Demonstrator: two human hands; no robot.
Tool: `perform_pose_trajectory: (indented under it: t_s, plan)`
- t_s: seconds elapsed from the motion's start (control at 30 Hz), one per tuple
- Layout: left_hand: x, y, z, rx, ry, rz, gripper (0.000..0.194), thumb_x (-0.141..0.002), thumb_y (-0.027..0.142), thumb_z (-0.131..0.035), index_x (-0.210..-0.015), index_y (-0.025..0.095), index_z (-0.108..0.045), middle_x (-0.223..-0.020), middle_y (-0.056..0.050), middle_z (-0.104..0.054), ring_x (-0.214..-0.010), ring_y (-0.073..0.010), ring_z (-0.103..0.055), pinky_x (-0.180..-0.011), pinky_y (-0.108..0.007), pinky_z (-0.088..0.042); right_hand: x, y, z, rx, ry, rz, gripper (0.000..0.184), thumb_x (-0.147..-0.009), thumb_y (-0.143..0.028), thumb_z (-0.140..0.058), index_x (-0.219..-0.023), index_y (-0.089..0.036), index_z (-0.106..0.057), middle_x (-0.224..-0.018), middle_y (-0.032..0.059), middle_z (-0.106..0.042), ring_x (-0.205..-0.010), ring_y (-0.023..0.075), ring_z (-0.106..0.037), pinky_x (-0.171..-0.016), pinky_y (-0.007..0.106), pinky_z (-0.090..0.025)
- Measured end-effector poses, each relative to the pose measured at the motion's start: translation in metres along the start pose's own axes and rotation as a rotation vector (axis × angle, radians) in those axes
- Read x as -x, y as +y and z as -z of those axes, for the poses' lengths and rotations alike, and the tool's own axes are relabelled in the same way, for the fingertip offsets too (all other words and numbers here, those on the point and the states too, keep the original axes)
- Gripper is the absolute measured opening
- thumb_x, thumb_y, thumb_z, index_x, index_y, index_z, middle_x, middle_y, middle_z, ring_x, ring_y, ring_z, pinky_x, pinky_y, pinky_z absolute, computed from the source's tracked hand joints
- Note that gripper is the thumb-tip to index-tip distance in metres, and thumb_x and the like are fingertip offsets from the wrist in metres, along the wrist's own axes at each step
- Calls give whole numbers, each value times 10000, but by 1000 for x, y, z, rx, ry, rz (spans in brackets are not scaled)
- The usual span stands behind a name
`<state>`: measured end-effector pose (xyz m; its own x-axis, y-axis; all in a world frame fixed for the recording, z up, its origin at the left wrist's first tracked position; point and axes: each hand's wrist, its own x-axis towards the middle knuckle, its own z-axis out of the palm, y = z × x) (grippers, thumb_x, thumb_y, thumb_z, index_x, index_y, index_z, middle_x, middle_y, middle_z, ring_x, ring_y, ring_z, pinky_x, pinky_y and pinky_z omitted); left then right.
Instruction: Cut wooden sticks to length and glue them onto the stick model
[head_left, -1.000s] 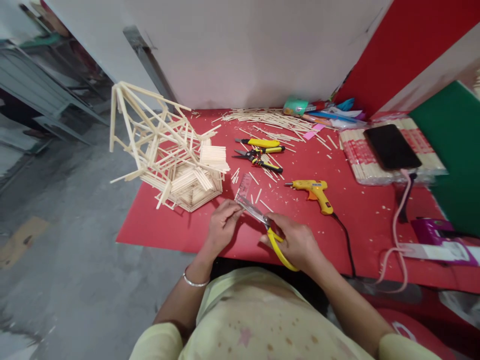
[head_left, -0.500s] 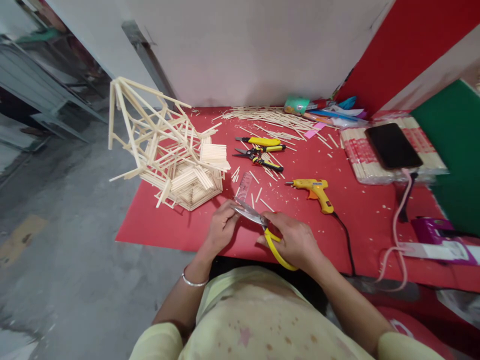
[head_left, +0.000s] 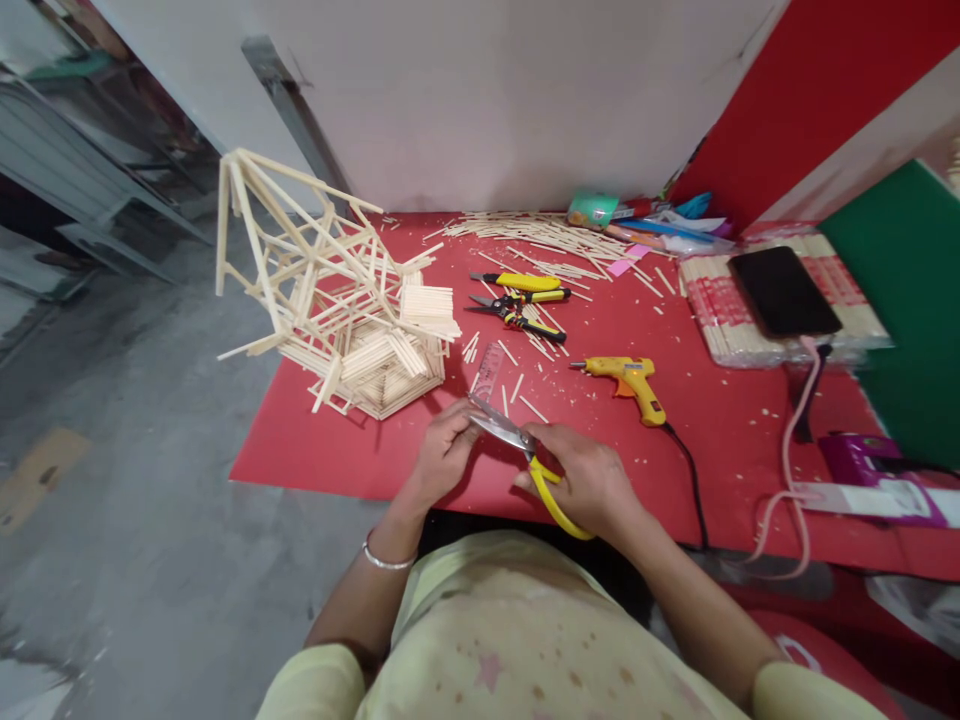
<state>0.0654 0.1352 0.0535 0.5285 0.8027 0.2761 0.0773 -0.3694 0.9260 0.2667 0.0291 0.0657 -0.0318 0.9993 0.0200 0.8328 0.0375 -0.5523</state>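
Observation:
My right hand (head_left: 589, 472) is closed around the yellow handles of a pair of scissors (head_left: 501, 428), whose metal blades point left, slightly apart. At the blade tips my left hand (head_left: 442, 455) is closed with the fingers pinched together; what they hold, if anything, is too small to make out. A pinkish clear ruler (head_left: 489, 368) lies just beyond the blades, with short cut sticks (head_left: 533, 408) around it. On the left stands a framework of thin wooden sticks (head_left: 322, 245) on a woven-looking polygonal base (head_left: 386, 400).
A yellow glue gun (head_left: 630, 378) with a black cord lies right of the ruler. Behind are a yellow cutter (head_left: 529, 283), pliers-like snips (head_left: 525, 318) and loose sticks (head_left: 525, 230). A phone (head_left: 784, 290) rests on packed sticks (head_left: 712, 320) at the right of the red tabletop (head_left: 315, 450).
The camera view has shifted very slightly. Both hands and the scissors stay in nearly the same place, with no visible change of grip.

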Motion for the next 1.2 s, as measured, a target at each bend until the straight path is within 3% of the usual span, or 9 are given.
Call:
perform_pose_trajectory:
  t_s: [0.33, 0.57, 0.67, 0.77, 0.93, 1.0, 1.1, 1.2]
  plan:
    - [2, -3, -1, -6, 87, 3, 173, -947, 243, -580, -864, 177, -717, -896, -64, -663, -864, -191, -629, -799, -325, -503, -3, -6, 4, 43, -27, -19, 506, -866, -576, -649, -1249, -250, -593, -1023, 66, -706, -892, 229, -668, -701, 284, -426]
    - [3, -1, -6, 7, 116, 36, 186, -948, 262, -602, -823, 185, -716, -865, -47, -650, -837, -171, -617, -774, -300, -495, -1, -2, -4, -80, -7, -46, 372, -904, -542, -618, -1142, -257, -644, -901, 27, -731, -745, 178, -666, -658, 256, -420]
    - [4, -1, -7, 12, 111, 58, 195, -951, 287, -604, -833, 187, -723, -868, -52, -657, -841, -172, -623, -770, -298, -502, -1, -2, -5, -100, 0, -48, 401, -882, -555, -645, -1163, -267, -637, -922, 24, -733, -768, 182, -675, -669, 257, -431]
    - [5, -3, -5, -25, 136, 48, 175, -946, 286, -614, -868, 190, -738, -876, -57, -678, -850, -177, -634, -799, -313, -509, 0, 0, -4, -5, 3, -102, 464, -879, -561, -636, -1248, -282, -599, -996, 36, -730, -806, 203, -679, -664, 273, -433]
    - [10, -8, -2, -107, 326, 61, 105, -886, 271, -695, -920, 197, -762, -887, -49, -727, -868, -183, -660, -824, -324, -533, -3, 8, -12, 292, 101, -236, 518, -929, -517, -549, -1370, -244, -537, -1073, 103, -705, -946, 274, -659, -687, 312, -450]
    - [11, -6, -4, -33, 349, 113, 119, -881, 279, -701, -941, 194, -761, -884, -42, -732, -790, -159, -674, -739, -290, -557, -7, 8, -20, 334, 105, -207, 544, -929, -464, -556, -1410, -213, -510, -1094, 124, -690, -1004, 293, -637, -742, 339, -473]
    - [10, 0, -9, 172, 286, 163, 164, -890, 302, -687, -999, 199, -754, -983, -62, -738, -704, -142, -690, -593, -258, -575, -14, 1, -28, 287, 117, -118, 528, -941, -389, -544, -1420, -171, -504, -1151, 147, -678, -1068, 298, -607, -856, 384, -487]
    - [9, 5, -10, 319, 238, 148, 169, -890, 310, -681, -994, 206, -764, -1134, -97, -712, -880, -201, -726, -696, -332, -637, -18, 0, -23, 227, 165, -25, 412, -976, -360, -494, -1339, -189, -587, -1233, 135, -668, -1120, 283, -589, -948, 409, -464]
